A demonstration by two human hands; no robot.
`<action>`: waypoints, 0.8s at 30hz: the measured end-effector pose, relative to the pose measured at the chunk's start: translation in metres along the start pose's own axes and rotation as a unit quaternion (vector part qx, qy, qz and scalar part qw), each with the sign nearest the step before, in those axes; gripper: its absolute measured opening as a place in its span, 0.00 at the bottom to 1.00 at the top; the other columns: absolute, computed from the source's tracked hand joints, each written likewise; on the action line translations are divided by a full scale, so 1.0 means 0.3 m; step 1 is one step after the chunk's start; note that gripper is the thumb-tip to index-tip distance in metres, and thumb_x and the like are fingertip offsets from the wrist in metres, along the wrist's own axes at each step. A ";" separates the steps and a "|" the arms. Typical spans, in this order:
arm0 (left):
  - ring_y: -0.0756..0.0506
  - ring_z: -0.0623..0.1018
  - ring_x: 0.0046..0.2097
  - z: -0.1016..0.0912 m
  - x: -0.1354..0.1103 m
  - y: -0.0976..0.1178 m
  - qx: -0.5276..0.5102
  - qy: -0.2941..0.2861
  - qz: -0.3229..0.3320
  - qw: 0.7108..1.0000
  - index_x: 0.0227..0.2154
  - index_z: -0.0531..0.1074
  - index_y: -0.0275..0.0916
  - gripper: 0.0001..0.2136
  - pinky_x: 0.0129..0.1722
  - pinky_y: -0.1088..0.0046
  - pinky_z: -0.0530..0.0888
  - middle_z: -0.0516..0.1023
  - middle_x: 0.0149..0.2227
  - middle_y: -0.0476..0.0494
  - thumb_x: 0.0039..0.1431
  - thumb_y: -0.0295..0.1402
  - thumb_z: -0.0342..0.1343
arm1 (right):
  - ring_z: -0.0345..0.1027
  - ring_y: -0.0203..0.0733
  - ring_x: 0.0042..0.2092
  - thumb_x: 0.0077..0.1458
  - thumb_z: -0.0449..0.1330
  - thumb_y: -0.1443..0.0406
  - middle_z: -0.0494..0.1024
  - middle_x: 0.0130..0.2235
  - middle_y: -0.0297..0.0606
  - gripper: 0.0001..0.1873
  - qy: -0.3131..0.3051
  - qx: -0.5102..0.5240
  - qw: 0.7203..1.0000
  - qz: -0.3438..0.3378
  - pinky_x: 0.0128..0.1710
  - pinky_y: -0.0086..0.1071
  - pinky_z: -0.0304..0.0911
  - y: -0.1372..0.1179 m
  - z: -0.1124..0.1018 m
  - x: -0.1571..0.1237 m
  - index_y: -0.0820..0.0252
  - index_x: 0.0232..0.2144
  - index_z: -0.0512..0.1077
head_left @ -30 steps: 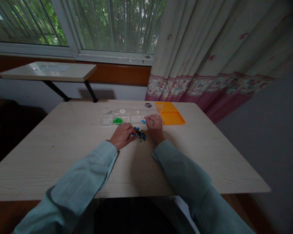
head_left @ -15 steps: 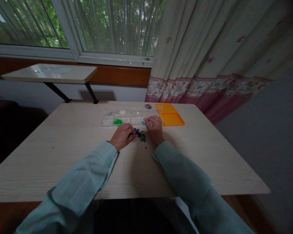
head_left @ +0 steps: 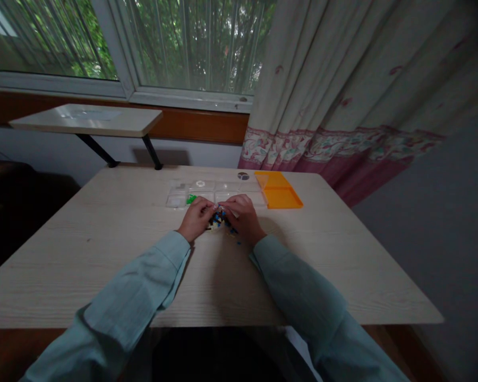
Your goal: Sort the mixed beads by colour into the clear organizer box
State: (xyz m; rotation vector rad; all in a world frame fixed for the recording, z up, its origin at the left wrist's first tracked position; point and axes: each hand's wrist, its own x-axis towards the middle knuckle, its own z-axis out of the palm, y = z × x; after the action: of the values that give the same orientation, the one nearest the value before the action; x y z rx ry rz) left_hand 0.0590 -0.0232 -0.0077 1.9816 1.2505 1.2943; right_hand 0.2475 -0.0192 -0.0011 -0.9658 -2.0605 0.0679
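A small pile of mixed pieces (head_left: pixel 220 218), blue, black, yellow and brown, lies on the table between my hands. My left hand (head_left: pixel 197 217) is at the pile's left side, thumb and fingers pinched together. From the right, my right hand (head_left: pixel 242 216) reaches over the pile with curled fingers, its tips close to the left hand's. What either hand pinches is too small to make out. Just behind the hands sits a clear compartment box (head_left: pixel 176 200), with green pieces (head_left: pixel 191 199) in one front compartment. My right hand hides part of the box's front row.
An orange tray (head_left: pixel 284 197) lies at the box's right end, near a dark round disc (head_left: pixel 243 176). One loose blue piece (head_left: pixel 239 243) rests in front of the pile on the pale wooden table (head_left: pixel 123 265). A raised shelf (head_left: pixel 87 119) stands at the back left.
My right hand has moved left and down from the box's compartment to the pile, beside the left hand. My left hand stays at the pile's left side. The view has shifted slightly.
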 end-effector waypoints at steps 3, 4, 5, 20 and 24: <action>0.47 0.70 0.37 -0.001 0.000 0.003 -0.012 0.001 -0.003 1.000 0.30 0.73 0.38 0.10 0.38 0.70 0.68 0.69 0.31 0.46 0.60 0.38 0.53 | 0.65 0.41 0.43 0.61 0.55 0.58 0.76 0.36 0.38 0.13 0.003 0.007 1.000 0.002 0.46 0.38 0.58 -0.003 0.003 0.001 0.52 0.42 0.78; 0.47 0.70 0.37 -0.001 0.000 0.004 -0.013 -0.003 -0.003 1.000 0.29 0.73 0.38 0.10 0.37 0.70 0.68 0.68 0.30 0.46 0.60 0.39 0.53 | 0.65 0.42 0.42 0.61 0.56 0.58 0.76 0.36 0.38 0.12 0.009 0.013 1.000 0.006 0.46 0.38 0.58 -0.005 0.004 0.002 0.53 0.40 0.78; 0.47 0.70 0.37 -0.002 0.000 0.005 -0.012 -0.007 -0.004 1.000 0.29 0.73 0.38 0.11 0.38 0.70 0.68 0.68 0.30 0.46 0.61 0.39 0.52 | 0.65 0.41 0.42 0.60 0.57 0.57 0.76 0.36 0.38 0.12 0.015 0.022 1.000 0.011 0.45 0.38 0.59 -0.007 0.004 0.003 0.54 0.39 0.78; 0.44 0.71 0.44 -0.006 -0.025 0.042 0.088 -0.088 0.096 0.988 0.45 0.75 0.41 0.12 0.46 0.65 0.68 0.71 0.38 0.42 0.63 0.37 0.51 | 0.67 0.43 0.41 0.57 0.60 0.60 0.77 0.32 0.37 0.09 0.131 -0.031 0.979 0.152 0.47 0.39 0.59 0.096 0.005 0.012 0.56 0.29 0.78; 0.43 0.70 0.45 0.015 -0.048 0.073 0.124 -0.163 0.155 0.966 0.43 0.75 0.42 0.12 0.46 0.65 0.68 0.71 0.41 0.41 0.61 0.39 0.54 | 0.65 0.43 0.40 0.57 0.59 0.60 0.76 0.33 0.39 0.10 0.152 -0.070 0.970 0.178 0.46 0.38 0.57 0.141 0.009 0.005 0.58 0.31 0.78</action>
State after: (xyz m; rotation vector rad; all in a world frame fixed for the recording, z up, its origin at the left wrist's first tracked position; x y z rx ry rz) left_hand 0.0705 -0.0458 0.0001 2.5274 1.0092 0.9188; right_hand 0.2707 0.0123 -0.0173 -1.3398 -1.6122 -0.0370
